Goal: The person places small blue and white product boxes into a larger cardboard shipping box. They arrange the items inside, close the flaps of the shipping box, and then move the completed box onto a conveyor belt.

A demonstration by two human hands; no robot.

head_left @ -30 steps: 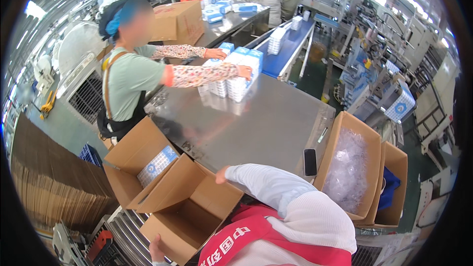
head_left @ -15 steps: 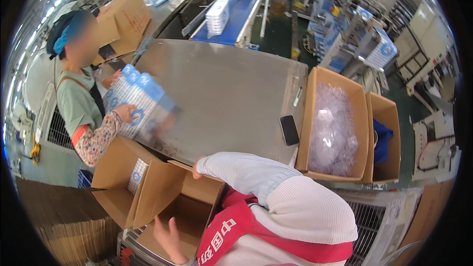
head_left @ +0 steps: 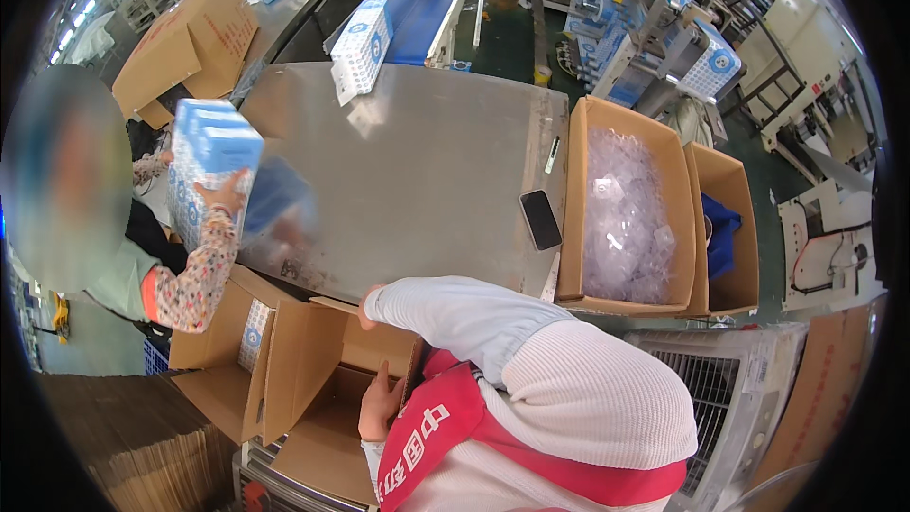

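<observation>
An open brown cardboard carton (head_left: 379, 346) stands before me, its flaps folded out. My right hand (head_left: 366, 311) rests at the carton's far top edge, its fingers mostly hidden beyond the sleeve cuff. Over the carton's right side is my left hand (head_left: 380, 406), fingers stretched upward beside the inner wall, nothing seen in it. Directly left stands a second open carton (head_left: 213, 346) with a blue-and-white package (head_left: 254, 334) inside. A co-worker at the left holds up a stack of blue-and-white packages (head_left: 213, 156) in both hands.
A metal table (head_left: 427, 161) spans the middle, bearing a phone (head_left: 540, 220) and a pen (head_left: 552, 155). Packages (head_left: 365, 43) come off a blue conveyor (head_left: 431, 14). At right, a carton (head_left: 572, 218) holds clear plastic. Flattened cardboard (head_left: 142, 455) is stacked at lower left.
My left hand has moved right and up, to the carton's side wall. The co-worker has raised and turned the package stack. A package on the conveyor has come to the table's edge.
</observation>
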